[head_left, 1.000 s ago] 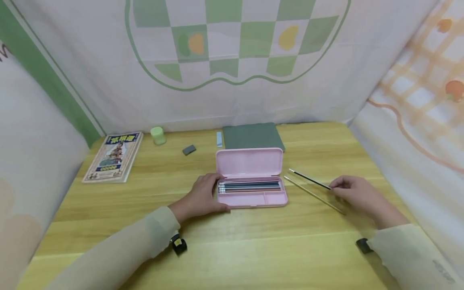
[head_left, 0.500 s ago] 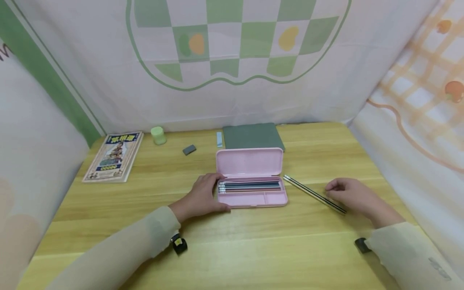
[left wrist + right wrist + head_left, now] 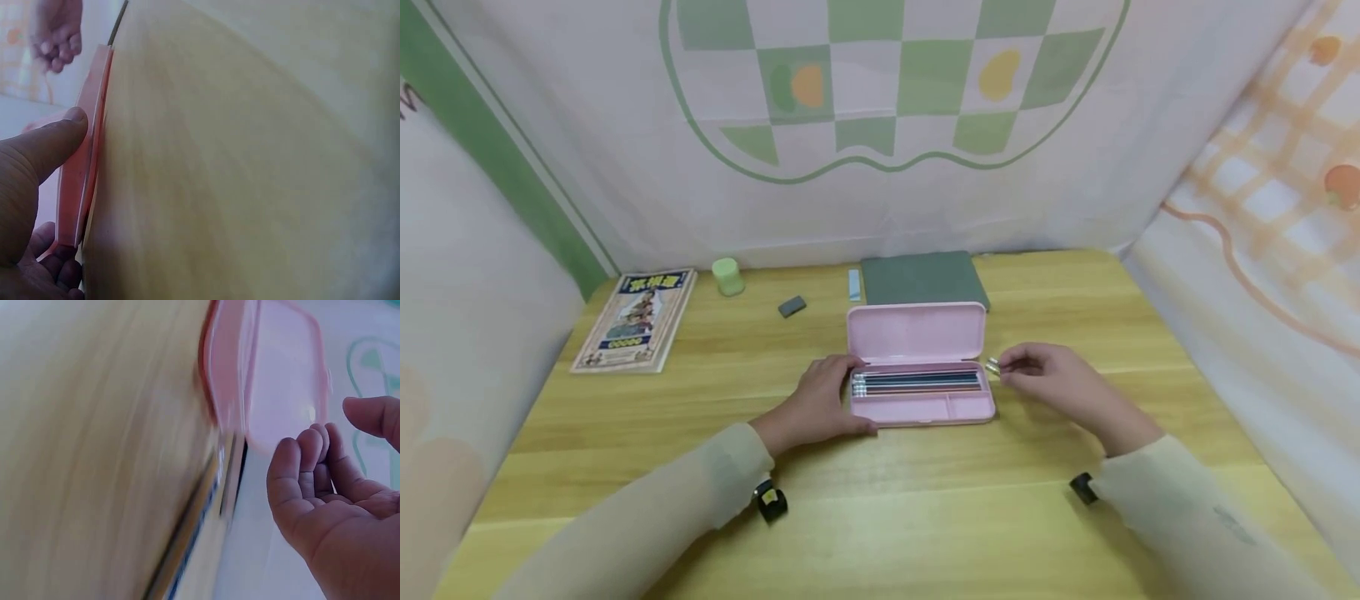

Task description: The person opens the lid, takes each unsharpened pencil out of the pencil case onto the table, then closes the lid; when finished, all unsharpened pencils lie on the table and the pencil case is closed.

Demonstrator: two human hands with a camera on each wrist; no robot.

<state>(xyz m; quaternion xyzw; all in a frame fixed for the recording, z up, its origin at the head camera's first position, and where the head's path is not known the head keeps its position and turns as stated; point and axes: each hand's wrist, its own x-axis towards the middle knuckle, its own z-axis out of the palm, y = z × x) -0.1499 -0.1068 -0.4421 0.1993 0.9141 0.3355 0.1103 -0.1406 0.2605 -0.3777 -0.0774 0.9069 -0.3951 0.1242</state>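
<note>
Pencil case point(image 3: 898, 409), pink, lying on the wooden table point(image 3: 925, 517) near the middle of the head view, with lid point(image 3: 916, 333) raised at twelve o'clock and a row of pencils point(image 3: 917, 382) in the rear compartment. Clamped at its nine o'clock end by the left hand point(image 3: 820, 404), with thumb against the front wall and fingers curled round the end. Just beyond its three o'clock end, right hand point(image 3: 1056, 387) above two loose pencils point(image 3: 185, 537), with fingers loosely bent and thumb apart from them. Farther off: dark green notebook point(image 3: 921, 279) at twelve o'clock; pale blue strip point(image 3: 853, 285) at eleven; grey block point(image 3: 792, 307) and light green pot point(image 3: 727, 277) at ten; illustrated book point(image 3: 638, 323) between nine and ten.
</note>
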